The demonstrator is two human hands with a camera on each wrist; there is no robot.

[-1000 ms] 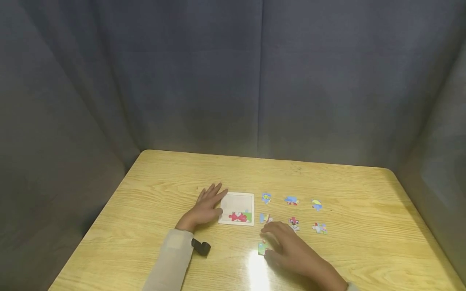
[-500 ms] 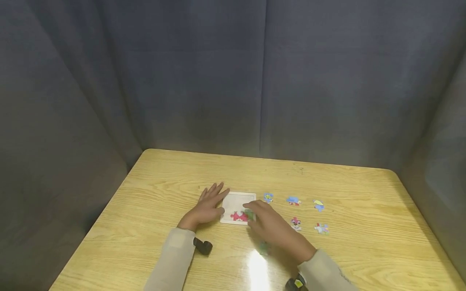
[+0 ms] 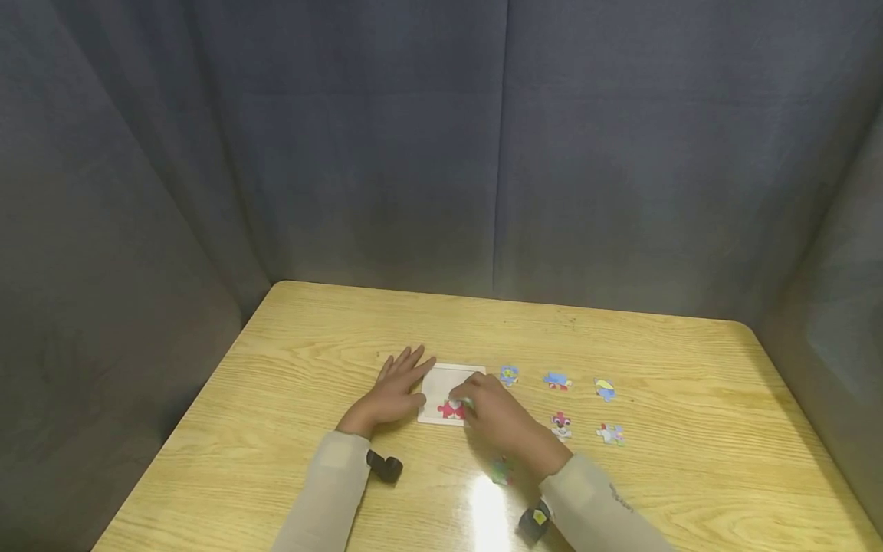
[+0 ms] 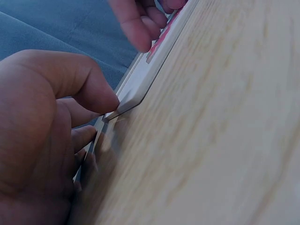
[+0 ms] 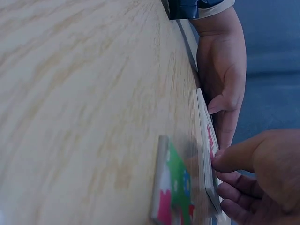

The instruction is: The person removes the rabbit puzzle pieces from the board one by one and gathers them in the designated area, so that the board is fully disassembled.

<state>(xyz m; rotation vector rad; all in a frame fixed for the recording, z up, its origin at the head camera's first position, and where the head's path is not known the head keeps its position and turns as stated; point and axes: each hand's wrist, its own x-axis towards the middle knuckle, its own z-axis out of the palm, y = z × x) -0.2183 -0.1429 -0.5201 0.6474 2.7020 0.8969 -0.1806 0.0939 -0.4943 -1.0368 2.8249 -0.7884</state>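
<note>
My left hand point(image 3: 389, 395) lies spread at the left edge of a shallow puzzle tray point(image 3: 434, 379), fingers straight. In the left wrist view its thumb touches a corner of the tray's rim point(image 4: 133, 93). Over the tray's right side, my right hand point(image 3: 500, 414) has its fingertips together on a greenish puzzle piece point(image 3: 469, 402), mostly hidden by the fingers. A red puzzle piece point(image 3: 450, 411) lies in the tray's lower part, beside those fingertips. In the right wrist view the right thumb point(image 5: 227, 161) bends down onto the pieces.
Loose puzzle pieces lie right of the tray: a blue one with a yellow flower point(image 3: 509, 374), a blue-and-red one point(image 3: 557, 380), a yellow-and-blue one point(image 3: 605, 389), a red face point(image 3: 561, 425), and a pale one point(image 3: 610, 434). A green piece point(image 3: 500, 469) lies nearer the front.
My right hand has moved left and away from me, from over the loose pieces to the tray. Its parted thumb and fingers have closed together. My left hand has stayed at the tray's edge.
</note>
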